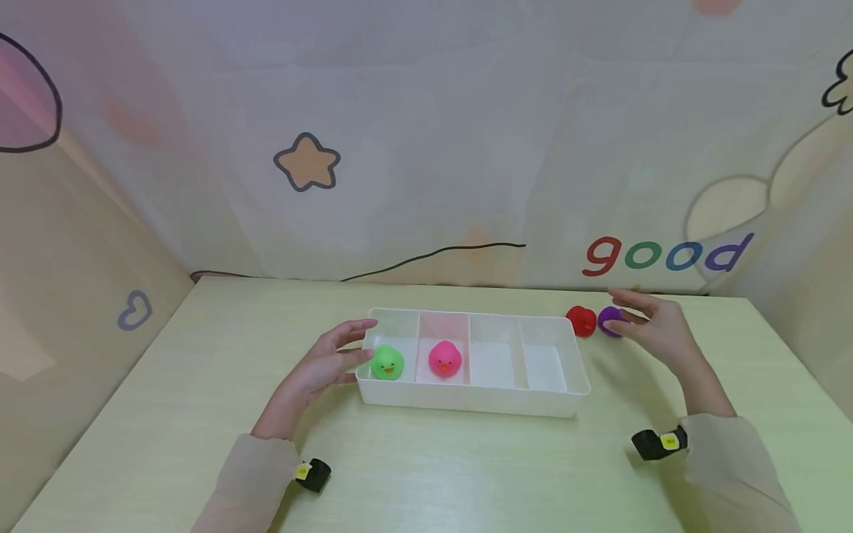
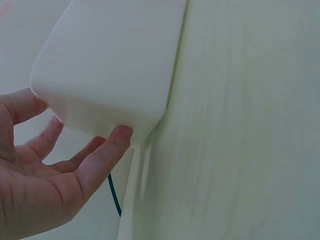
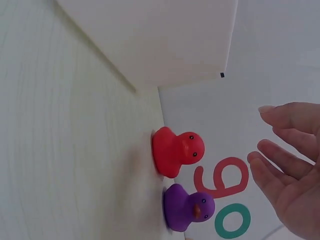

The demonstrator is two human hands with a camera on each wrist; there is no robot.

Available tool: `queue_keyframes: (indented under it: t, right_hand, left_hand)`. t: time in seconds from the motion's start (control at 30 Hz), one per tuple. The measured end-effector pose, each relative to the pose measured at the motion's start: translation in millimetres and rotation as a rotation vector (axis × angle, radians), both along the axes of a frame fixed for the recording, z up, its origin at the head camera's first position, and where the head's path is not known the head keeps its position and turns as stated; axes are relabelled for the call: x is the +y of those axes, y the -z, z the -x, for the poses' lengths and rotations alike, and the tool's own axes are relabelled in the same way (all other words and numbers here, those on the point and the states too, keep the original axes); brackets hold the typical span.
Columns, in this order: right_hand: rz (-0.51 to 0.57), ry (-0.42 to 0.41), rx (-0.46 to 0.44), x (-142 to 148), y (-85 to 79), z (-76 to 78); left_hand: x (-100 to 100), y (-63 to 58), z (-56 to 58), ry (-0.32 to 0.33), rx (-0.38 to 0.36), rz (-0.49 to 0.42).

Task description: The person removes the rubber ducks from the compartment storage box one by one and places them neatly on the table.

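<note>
A white divided box (image 1: 466,400) lies lengthwise on the table. In its leftmost compartment sits a green rubber duck (image 1: 387,363), and a pink rubber duck (image 1: 445,359) is in the second from the left. My left hand (image 1: 331,359) rests spread fingers against the box's left end; the left wrist view shows fingertips (image 2: 122,132) on that end wall. Past the box's right end, a red rubber duck (image 3: 175,152) stands beside a purple rubber duck (image 3: 187,207). Over the purple duck in the head view, my right hand (image 1: 656,329) has relaxed, parted fingers, nothing between them.
The two right-hand compartments (image 1: 549,363) of the box hold nothing. A printed backdrop (image 1: 426,185) rises along the table's back edge, with the word "good" behind the red and purple ducks. A black wrist camera (image 1: 660,443) sits at each sleeve cuff.
</note>
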State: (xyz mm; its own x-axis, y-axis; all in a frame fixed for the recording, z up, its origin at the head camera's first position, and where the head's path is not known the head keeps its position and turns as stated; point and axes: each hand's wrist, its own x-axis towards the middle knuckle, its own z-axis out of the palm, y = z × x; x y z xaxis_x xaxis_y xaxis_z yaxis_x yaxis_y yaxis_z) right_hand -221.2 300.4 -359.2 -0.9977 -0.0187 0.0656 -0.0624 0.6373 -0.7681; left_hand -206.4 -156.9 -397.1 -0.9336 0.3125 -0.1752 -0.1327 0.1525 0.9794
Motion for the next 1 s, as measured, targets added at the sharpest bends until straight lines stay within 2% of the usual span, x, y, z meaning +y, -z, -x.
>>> queue_keyframes:
  t: [0.43,0.67,0.87,1.0]
  right_hand:
    - [0.028,-0.141,0.127,-39.0,-8.0,-13.7]
    - [0.050,-0.198,0.116,-65.3,-14.5,-22.1]
    - [0.129,-0.278,0.127,-85.0,-12.1,-22.2]
    - [0.145,-0.329,0.136,-96.9,-9.6,-21.8]
  left_hand:
    - [0.2,1.1,1.2,-0.004,-0.001,0.006]
    - [-0.9,0.1,-0.1,-0.004,-0.002,0.004]
    - [-0.8,0.9,0.2,-0.001,-0.001,0.003]
    - [0.0,1.4,1.5,-0.001,-0.003,0.000]
